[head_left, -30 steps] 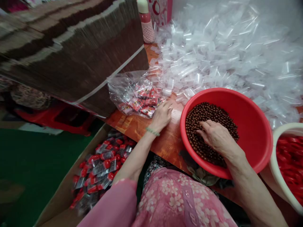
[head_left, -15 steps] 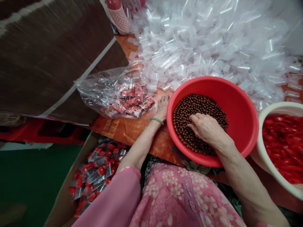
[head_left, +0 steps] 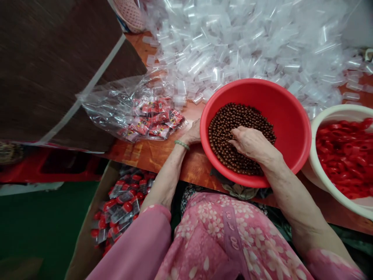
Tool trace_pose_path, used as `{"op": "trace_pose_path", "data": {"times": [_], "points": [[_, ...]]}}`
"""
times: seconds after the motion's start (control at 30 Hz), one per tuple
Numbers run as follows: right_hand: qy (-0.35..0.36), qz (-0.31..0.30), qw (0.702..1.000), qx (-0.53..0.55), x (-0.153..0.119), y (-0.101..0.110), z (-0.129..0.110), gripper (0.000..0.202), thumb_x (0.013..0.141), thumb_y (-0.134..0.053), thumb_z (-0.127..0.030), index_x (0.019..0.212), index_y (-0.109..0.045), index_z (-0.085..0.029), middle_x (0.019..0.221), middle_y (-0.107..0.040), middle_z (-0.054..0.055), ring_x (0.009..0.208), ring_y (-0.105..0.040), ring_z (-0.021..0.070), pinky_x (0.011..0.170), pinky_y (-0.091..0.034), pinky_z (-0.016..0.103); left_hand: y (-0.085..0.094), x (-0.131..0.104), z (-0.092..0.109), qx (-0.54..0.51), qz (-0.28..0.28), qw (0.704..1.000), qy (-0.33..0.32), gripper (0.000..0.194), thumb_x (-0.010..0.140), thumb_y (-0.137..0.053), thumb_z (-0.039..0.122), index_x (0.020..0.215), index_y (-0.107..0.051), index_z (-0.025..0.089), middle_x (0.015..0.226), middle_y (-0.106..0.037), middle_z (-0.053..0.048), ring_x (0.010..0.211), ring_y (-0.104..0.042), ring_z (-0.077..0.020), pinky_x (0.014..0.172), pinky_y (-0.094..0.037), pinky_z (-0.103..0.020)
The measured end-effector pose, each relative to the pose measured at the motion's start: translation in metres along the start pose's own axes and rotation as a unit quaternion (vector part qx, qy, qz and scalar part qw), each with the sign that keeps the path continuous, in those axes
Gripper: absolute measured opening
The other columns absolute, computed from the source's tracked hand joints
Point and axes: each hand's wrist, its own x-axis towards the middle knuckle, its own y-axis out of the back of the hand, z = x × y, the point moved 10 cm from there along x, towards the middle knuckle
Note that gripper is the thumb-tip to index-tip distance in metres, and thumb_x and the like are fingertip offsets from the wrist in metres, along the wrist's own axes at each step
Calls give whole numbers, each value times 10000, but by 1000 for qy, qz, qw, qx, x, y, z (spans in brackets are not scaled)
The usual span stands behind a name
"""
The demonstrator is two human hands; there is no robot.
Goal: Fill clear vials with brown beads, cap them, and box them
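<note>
A red plastic basin (head_left: 291,151) holds a heap of small, glossy brown balls (head_left: 233,116), gathered on its left side. My right hand (head_left: 252,144) reaches over the near rim, its curled fingertips pinched together at the surface of the balls. Whether any ball is between them cannot be seen. Against the basin's left side rests my left hand (head_left: 192,133), with a green beaded bracelet (head_left: 182,144) at the wrist. The basin's rim hides its fingers.
Many clear plastic containers (head_left: 221,50) are piled at the back. A clear bag with red packets (head_left: 157,116) lies left. The cream tub (head_left: 316,155) at right holds red plastic pieces (head_left: 344,155). Below left, a cardboard box (head_left: 87,229) contains red-capped clear containers (head_left: 125,206). A dark carton (head_left: 58,70) stands upper left.
The view has shifted, so the basin and table appear higher and slightly left. My left hand's fingers, visible beside the basin before, are now behind its rim. My right hand stays among the balls.
</note>
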Motion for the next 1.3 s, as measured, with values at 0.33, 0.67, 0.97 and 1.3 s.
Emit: {"op": "trace_pose_path", "data": {"times": [0.33,0.67,0.97,1.3], "points": [[-7,-26,1000,6,2,-3,1,258,1063,-483,-313,1122,-652,-127,1089,-723,144,980,-712,271,730,-418,333,10,-33,9,-27,39,999,-8,416,835,-709,588,951,-705,189,1025,-723,-114,1021,-660,-263,985,-561,-455],[18,17,998,66,3,0,1,289,1056,-476,-312,1112,-676,-112,1100,-723,155,995,-694,264,820,-475,331,74,-71,-8,-73,195,970,122,434,871,-717,528,1136,-638,194,1086,-721,-72,952,-683,-175,863,-576,-314],[164,182,894,375,-15,50,-25,571,983,-615,-537,1411,-586,-160,1228,-691,132,853,-674,184,855,-564,345,89,-86,111,-162,195,966,52,399,913,-718,521,1217,-629,279,1171,-708,-51,1056,-714,-180,946,-602,-331],[204,212,923,248,-27,59,-30,346,1009,-595,-369,1279,-639,-157,1300,-644,167,1235,-605,276,1085,-518,451,52,-69,173,38,47,996,-65,453,908,-633,136,1351,-566,203,1322,-695,-105,1248,-672,-230,1084,-568,-412]]}}
